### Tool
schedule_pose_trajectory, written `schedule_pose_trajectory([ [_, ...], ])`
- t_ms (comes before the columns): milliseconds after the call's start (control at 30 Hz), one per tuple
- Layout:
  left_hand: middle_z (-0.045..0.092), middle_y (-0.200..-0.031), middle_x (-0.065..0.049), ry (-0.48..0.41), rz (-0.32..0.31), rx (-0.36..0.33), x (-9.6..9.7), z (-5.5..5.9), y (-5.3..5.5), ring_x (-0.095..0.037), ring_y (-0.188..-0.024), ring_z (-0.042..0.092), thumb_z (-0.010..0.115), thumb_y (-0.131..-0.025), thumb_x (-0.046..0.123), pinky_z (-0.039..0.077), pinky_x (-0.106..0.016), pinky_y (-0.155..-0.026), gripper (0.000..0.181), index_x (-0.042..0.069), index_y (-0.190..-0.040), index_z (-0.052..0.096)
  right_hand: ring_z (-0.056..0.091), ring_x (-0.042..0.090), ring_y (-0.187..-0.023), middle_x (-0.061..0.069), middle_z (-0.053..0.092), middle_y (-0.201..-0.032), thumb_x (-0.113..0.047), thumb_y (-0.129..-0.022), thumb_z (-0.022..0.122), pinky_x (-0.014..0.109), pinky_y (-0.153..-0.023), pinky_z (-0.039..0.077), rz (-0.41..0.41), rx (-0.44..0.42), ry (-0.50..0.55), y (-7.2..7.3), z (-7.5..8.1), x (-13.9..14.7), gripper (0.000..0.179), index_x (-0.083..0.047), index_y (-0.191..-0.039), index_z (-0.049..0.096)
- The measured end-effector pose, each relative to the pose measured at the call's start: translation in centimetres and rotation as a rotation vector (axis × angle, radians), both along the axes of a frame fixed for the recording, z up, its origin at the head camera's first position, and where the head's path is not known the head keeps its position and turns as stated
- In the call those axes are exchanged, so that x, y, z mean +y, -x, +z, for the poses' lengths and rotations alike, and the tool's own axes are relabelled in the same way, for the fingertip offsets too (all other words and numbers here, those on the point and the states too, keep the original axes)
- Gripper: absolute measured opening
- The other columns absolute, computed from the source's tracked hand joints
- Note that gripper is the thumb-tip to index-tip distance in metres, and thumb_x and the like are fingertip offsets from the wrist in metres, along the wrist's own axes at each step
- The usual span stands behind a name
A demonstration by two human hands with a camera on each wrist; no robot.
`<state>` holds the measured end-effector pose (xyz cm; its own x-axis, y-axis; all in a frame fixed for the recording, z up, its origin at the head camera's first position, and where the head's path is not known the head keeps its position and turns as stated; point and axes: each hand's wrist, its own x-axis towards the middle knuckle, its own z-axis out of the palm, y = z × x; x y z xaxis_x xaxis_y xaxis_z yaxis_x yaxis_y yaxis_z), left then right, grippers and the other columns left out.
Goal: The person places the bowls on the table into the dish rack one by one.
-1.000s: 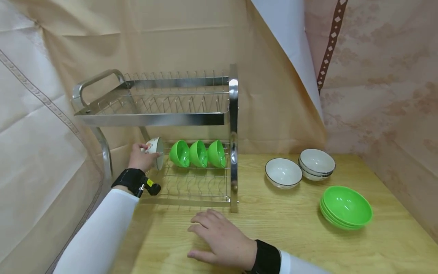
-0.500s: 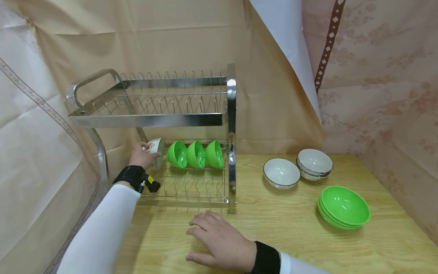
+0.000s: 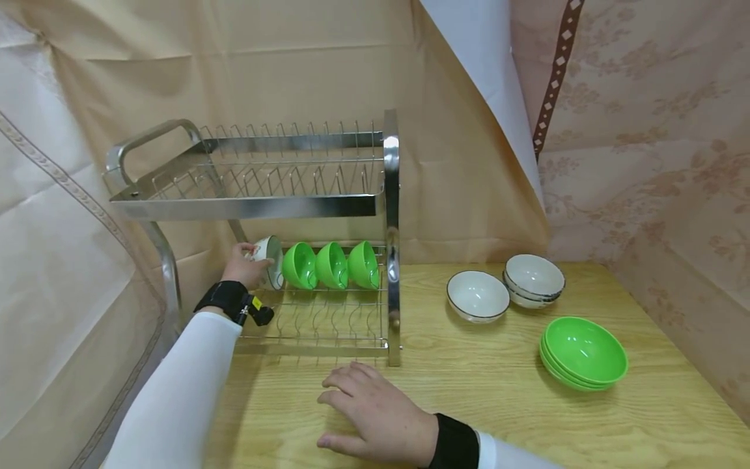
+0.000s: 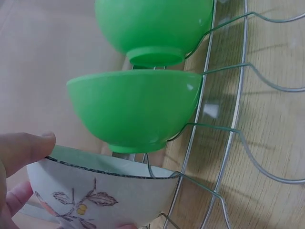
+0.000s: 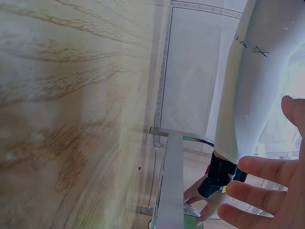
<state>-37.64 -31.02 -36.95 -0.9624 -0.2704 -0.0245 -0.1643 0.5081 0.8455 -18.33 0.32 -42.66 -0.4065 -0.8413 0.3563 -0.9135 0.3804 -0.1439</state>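
My left hand (image 3: 246,267) grips a white bowl (image 4: 107,195) with a dark rim and a flower pattern, thumb at the rim. This bowl stands on its side among the wires at the left end of the lower tier of a metal dish rack (image 3: 252,207). To its right, three green bowls (image 3: 331,266) stand on edge in a row. In the left wrist view the nearest green bowl (image 4: 138,107) is close beside the white one. Over the table in front of the rack, my right hand (image 3: 381,413) is held with fingers spread and nothing in it.
On the table (image 3: 469,371) to the right of the rack are a single white bowl (image 3: 478,296), a small stack of white bowls (image 3: 534,280) and a stack of green bowls (image 3: 584,355). The rack's upper tier (image 3: 281,170) juts out above my left hand.
The white bowl has tilted slightly and sits closer to the green bowls, still in my left hand. My right hand has barely moved. The head view has shifted a little to the right.
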Motion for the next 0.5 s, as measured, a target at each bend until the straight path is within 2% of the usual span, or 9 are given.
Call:
schedule_pose_trajectory([
  [167,0.041,-0.113,-0.027,-0.047,-0.021,-0.012,-0.68,-0.3,0.34,-0.015,-0.057,0.051,0.061,-0.092,0.017,0.052,-0.026,-0.048,0.066,0.001,-0.144,0.023,0.033,0.01,-0.126,-0.003,0.051,-0.131,-0.059,-0.098,0.04,0.039,-0.112,0.03,0.001,0.012,0.002,-0.04,0.02,0.0,0.05,-0.019,-0.125,0.056],
  [333,0.038,-0.123,-0.03,-0.054,-0.053,-0.028,-0.95,-0.1,0.31,-0.014,-0.059,0.049,0.059,-0.093,0.018,0.052,-0.024,-0.048,0.066,0.0,-0.145,0.022,0.034,0.01,-0.126,-0.003,0.052,-0.131,-0.058,-0.098,0.04,0.039,-0.112,0.03,0.0,0.014,0.002,-0.07,0.11,-0.02,0.05,-0.019,-0.125,0.056],
  [500,0.034,-0.126,-0.028,-0.106,-0.084,-0.035,-0.85,0.33,0.13,-0.01,-0.055,0.044,0.056,-0.096,0.015,0.047,-0.02,-0.046,0.066,-0.001,-0.147,0.019,0.034,0.01,-0.126,-0.002,0.052,-0.131,-0.059,-0.098,0.04,0.039,-0.111,0.03,-0.004,0.014,-0.004,-0.03,0.21,-0.01,0.051,-0.019,-0.125,0.057],
])
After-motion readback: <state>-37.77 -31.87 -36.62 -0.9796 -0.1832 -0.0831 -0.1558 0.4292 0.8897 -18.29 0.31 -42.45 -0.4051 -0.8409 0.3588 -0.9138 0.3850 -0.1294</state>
